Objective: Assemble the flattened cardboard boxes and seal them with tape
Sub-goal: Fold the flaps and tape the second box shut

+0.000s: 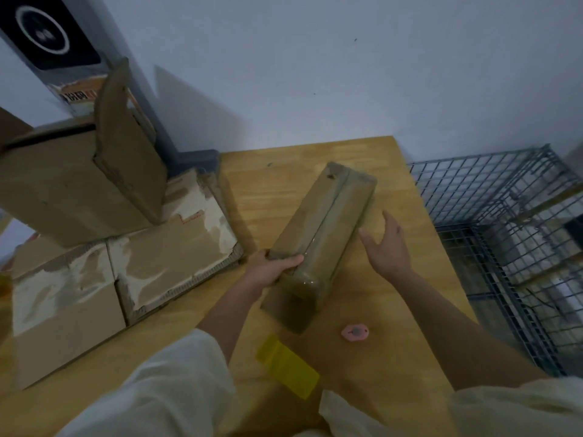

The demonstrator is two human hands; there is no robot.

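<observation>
A long narrow cardboard box (pixel 328 222) lies diagonally on the wooden table (pixel 394 310), its top seam covered by clear tape. My left hand (pixel 271 269) grips the box's near left edge, thumb laid over the top. My right hand (pixel 385 244) hovers just to the right of the box with its fingers spread, holding nothing. A yellow tape piece (pixel 287 365) lies on the table near my left sleeve. A small pink cutter (pixel 355 332) sits on the table in front of the box.
Worn cardboard boxes (pixel 126 263) are stacked at the left, one open box (pixel 79 184) on top with a raised flap. A wire cage (pixel 504 247) stands on the floor past the table's right edge. A wall runs behind.
</observation>
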